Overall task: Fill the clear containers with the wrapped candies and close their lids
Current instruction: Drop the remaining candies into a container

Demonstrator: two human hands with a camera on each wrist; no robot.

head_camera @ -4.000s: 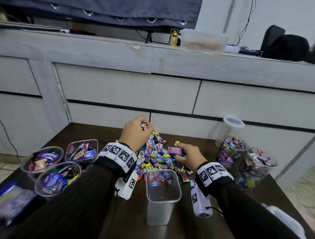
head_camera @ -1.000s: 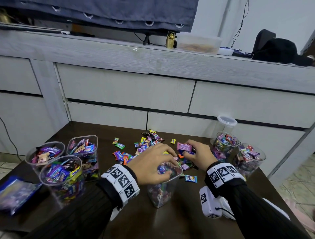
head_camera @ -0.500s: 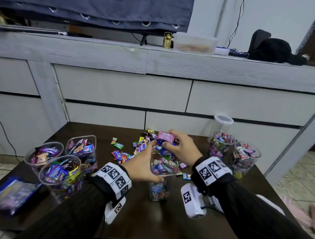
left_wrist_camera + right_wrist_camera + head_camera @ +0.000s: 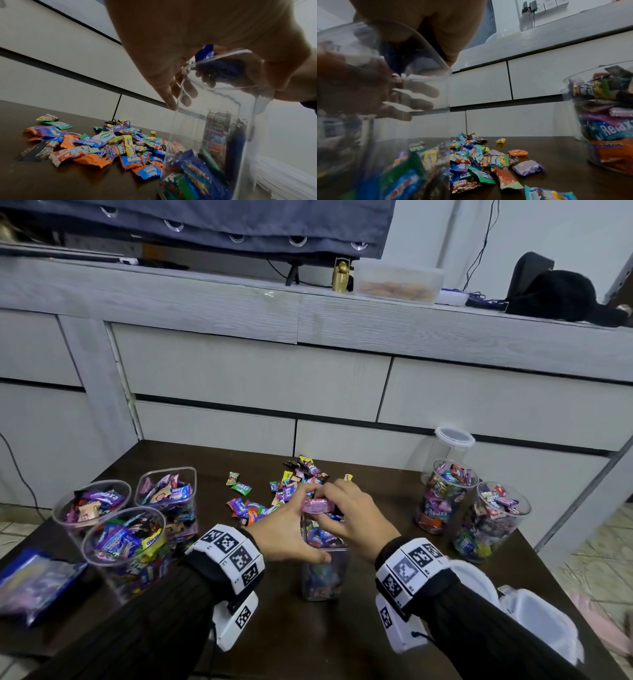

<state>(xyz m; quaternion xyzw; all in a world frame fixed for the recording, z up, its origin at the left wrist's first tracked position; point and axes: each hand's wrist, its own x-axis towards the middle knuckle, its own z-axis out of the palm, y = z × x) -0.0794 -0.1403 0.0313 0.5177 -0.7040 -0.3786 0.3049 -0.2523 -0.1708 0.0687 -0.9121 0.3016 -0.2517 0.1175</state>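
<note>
On the dark table (image 4: 394, 645) the square clear container (image 4: 325, 577) stands partly filled, just in front of the loose pile of wrapped candies (image 4: 294, 487). The left hand (image 4: 287, 529) has its thumb along the near rim and its fingers over the mouth; the right hand (image 4: 356, 522) comes in from the other side. Between them, above the opening, sits a pink wrapped candy (image 4: 317, 505), pinched by the fingertips of both, as far as the head view shows.

To do this well, I would keep the container steadied at its rim and let go only once the candies are below it, so that none catch on the edge.

Whether either palm holds more sweets is hidden, though a blue wrapper (image 4: 205, 52) peeks out under the left palm. The container's lid cannot be picked out, and its fill level is blurred in the wrist views.
</note>
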